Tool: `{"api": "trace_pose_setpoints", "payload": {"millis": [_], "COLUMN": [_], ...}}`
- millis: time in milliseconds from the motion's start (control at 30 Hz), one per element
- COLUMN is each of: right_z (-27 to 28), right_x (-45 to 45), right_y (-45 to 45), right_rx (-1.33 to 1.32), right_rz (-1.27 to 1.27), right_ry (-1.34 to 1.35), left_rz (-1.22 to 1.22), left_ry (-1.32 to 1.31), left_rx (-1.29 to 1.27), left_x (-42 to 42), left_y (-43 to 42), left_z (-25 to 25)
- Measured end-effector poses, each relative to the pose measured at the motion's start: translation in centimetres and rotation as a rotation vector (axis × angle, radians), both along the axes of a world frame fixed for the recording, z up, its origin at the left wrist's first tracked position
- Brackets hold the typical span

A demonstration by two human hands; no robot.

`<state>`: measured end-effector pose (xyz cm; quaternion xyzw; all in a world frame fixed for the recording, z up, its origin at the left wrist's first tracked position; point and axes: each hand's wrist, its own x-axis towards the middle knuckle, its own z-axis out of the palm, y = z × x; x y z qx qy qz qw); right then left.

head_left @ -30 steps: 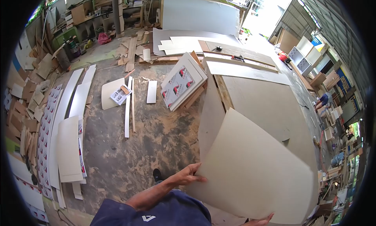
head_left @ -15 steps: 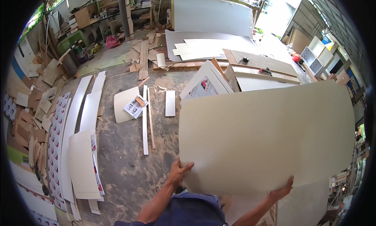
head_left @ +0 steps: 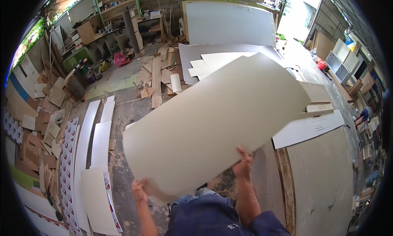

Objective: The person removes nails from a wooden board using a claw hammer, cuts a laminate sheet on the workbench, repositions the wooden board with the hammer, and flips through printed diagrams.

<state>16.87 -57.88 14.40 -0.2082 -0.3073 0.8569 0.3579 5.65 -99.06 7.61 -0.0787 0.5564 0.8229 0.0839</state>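
A large cream-coloured board (head_left: 213, 121) is held up in front of me, tilted so its far right end points up and away. My left hand (head_left: 140, 190) grips its near left corner, thumb on the face and the other fingers mostly behind. Along the lower edge, my right hand (head_left: 243, 162) is closed on the board with its fingertips on the face; the rest of that hand's grip is partly hidden. Beneath the board's right end, a white sheet (head_left: 309, 129) lies on a big greyish panel (head_left: 323, 183).
Long white strips (head_left: 86, 146) and a cream panel (head_left: 98, 201) lie on the floor at left, beside a patterned strip (head_left: 67, 170). Offcuts (head_left: 39, 133) are heaped along the left wall. A large pale sheet (head_left: 229, 23) stands at the back. At far right there is another person (head_left: 363, 115).
Both hands have carried the board leftward and turned it, raising its far end. It now covers the small white pieces and paper on the floor. The view has shifted too.
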Motion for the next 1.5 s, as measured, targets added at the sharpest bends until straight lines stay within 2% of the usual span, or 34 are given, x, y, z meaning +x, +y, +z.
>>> {"api": "trace_pose_setpoints", "payload": {"millis": [133,200,267,367,433,500,600,700,800,900,1100,1200,1300,1333,1500], "right_z": [-1.7,-3.4,-5.0,-7.9,-9.6,-11.4,-14.4,-14.3,-15.6,-16.4,-18.1,-24.1,-27.7,-27.7,-30.6], "right_x": [-13.1,-18.4,-23.4,-31.7,-37.4,-43.4,-52.9,-61.3,-66.7,-71.2,-79.8,-84.8,-89.1,-90.2,-96.4], "right_y": [0.4,0.3,0.4,1.7,2.7,4.3,6.8,10.7,13.8,18.0,29.1,37.3,45.8,48.7,66.6], "right_rx": [-0.195,-0.225,-0.364,-0.39,-0.368,-0.437,-0.46,-0.475,-0.479,-0.45,-0.444,-0.405,-0.43,-0.455,-0.457], "right_rz": [0.195,0.231,0.331,0.393,0.343,0.358,0.279,0.206,0.095,0.018,-0.133,-0.201,-0.212,-0.196,-0.227], "right_ry": [-0.003,-0.011,-0.097,-0.122,-0.146,-0.178,-0.188,-0.232,-0.243,-0.224,-0.282,-0.299,-0.249,-0.159,-0.173], "left_rz": [0.171,0.24,0.239,0.269,0.292,0.223,0.118,0.018,-0.023,-0.087,-0.127,-0.139,-0.146,-0.155,-0.228], "left_ry": [0.004,-0.018,-0.043,-0.036,-0.007,-0.002,-0.019,0.009,-0.023,-0.077,-0.204,-0.213,-0.201,-0.195,-0.214], "left_rx": [0.005,-0.086,-0.077,-0.065,-0.066,-0.182,-0.139,-0.151,-0.167,-0.172,-0.093,-0.05,-0.101,-0.096,-0.075], "left_x": [-6.2,-8.7,-11.9,-19.0,-24.9,-31.5,-44.2,-54.9,-64.5,-71.2,-80.8,-85.3,-90.5,-92.3,-101.4], "left_y": [-0.2,-0.7,-1.8,0.5,2.2,3.3,4.8,8.1,12.5,16.9,30.2,38.4,48.3,51.8,70.7], "left_z": [2.2,1.8,0.2,0.4,0.4,0.1,-1.1,-0.4,0.7,-0.3,-1.4,-4.0,-5.1,-5.9,-10.9]}}
